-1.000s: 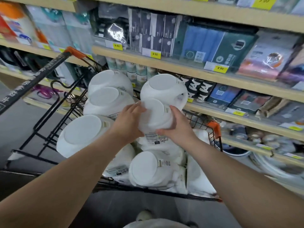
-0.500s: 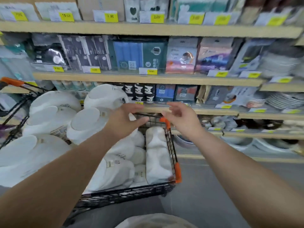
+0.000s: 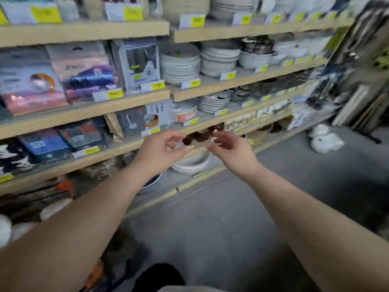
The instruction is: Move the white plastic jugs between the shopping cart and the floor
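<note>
The left hand (image 3: 160, 152) and right hand (image 3: 229, 148) are out in front, facing each other, close but not touching. Their fingers are softly bent and hold nothing I can see. I think they are shaped like that to grab something round. Some jugs (image 3: 324, 140) sit on the floor (image 3: 231, 218), far to the right of the right hand. Blurry white shapes lie low beside the left arm, in the cart (image 3: 65, 186), maybe more jugs.

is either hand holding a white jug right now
No, the left hand and right hand are both empty in mid-air, fingers loosely curled; white jugs sit on the floor farther off.
</note>
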{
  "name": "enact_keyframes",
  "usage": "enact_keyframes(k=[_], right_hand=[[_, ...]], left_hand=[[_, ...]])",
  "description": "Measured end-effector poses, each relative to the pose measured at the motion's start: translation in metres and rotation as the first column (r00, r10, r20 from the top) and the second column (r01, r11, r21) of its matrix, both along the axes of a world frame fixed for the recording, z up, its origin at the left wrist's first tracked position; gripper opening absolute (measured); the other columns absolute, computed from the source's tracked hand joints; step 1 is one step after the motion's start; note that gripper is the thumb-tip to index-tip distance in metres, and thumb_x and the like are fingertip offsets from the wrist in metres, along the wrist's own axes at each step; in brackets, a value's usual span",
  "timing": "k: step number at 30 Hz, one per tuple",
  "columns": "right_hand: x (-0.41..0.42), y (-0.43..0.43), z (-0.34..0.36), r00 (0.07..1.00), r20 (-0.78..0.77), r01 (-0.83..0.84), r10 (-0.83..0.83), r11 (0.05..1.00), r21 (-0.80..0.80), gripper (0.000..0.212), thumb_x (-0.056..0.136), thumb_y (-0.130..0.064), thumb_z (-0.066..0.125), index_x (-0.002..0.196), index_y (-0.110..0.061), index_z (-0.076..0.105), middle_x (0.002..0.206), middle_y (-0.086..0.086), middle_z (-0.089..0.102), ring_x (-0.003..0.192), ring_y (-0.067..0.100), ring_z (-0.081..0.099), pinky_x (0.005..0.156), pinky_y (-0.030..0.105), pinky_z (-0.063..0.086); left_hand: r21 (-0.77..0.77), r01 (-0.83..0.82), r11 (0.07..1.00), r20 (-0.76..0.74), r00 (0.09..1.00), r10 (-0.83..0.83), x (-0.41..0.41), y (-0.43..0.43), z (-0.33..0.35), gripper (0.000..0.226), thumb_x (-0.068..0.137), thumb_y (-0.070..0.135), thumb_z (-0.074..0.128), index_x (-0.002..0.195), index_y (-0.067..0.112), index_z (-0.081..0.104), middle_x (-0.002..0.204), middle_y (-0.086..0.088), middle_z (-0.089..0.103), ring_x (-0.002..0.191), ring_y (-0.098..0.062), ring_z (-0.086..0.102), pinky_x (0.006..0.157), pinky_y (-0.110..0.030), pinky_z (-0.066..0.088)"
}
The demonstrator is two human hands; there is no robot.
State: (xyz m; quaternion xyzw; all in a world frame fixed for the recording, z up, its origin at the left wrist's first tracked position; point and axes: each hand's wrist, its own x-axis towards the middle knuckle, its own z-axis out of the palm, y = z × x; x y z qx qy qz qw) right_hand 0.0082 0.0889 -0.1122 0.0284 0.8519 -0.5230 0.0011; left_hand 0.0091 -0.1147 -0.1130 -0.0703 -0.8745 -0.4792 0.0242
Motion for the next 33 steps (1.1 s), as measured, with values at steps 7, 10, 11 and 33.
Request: enact_keyframes(k=[7, 10, 11, 33], right_hand=[[-0.052, 0.135, -0.008, 0.954, 0.010, 0.299, -0.299, 0.954, -0.005, 0.043, 0.082, -0.038, 0.072, 0.121, -0.023, 0.061, 0.110, -0.003, 0.065, 0.102, 0.014, 0.063, 0.091, 0.037, 0.053], [-0.084, 0.185, -0.011, 0.908, 0.018, 0.418, -0.418, 0.909, -0.001, 0.044, 0.084, -0.040, 0.071, 0.123, -0.023, 0.060, 0.113, -0.004, 0.063, 0.104, 0.013, 0.061, 0.086, 0.032, 0.053], [-0.095, 0.201, -0.012, 0.888, 0.021, 0.460, -0.460, 0.888, -0.004, 0.045, 0.084, -0.040, 0.071, 0.124, -0.023, 0.060, 0.113, -0.004, 0.063, 0.104, 0.013, 0.061, 0.085, 0.030, 0.053], [-0.264, 0.609, -0.046, 0.596, 0.094, 0.795, -0.797, 0.603, 0.069, 0.042, 0.083, -0.038, 0.072, 0.120, -0.020, 0.062, 0.113, 0.000, 0.065, 0.098, 0.012, 0.063, 0.081, 0.027, 0.053]], left_hand=[[0.034, 0.317, 0.948, 0.034, 0.947, -0.318, -0.115, 0.135, -0.008, 0.035, 0.078, 0.030, 0.078, 0.110, 0.034, 0.064, 0.105, 0.011, 0.066, 0.096, -0.011, 0.062, 0.091, -0.030, 0.051], [0.049, 0.426, 0.903, 0.042, 0.903, -0.428, -0.175, 0.194, -0.013, 0.033, 0.077, 0.030, 0.078, 0.105, 0.037, 0.063, 0.101, 0.017, 0.065, 0.095, -0.013, 0.063, 0.092, -0.034, 0.051], [0.053, 0.461, 0.886, 0.038, 0.885, -0.463, -0.195, 0.214, -0.013, 0.031, 0.077, 0.031, 0.078, 0.102, 0.040, 0.063, 0.101, 0.017, 0.065, 0.095, -0.013, 0.063, 0.092, -0.035, 0.052], [0.066, 0.771, 0.633, 0.164, 0.617, -0.769, -0.434, 0.669, -0.048, 0.027, 0.080, 0.027, 0.076, 0.104, 0.033, 0.064, 0.102, 0.011, 0.068, 0.095, -0.023, 0.066, 0.091, -0.033, 0.051]])
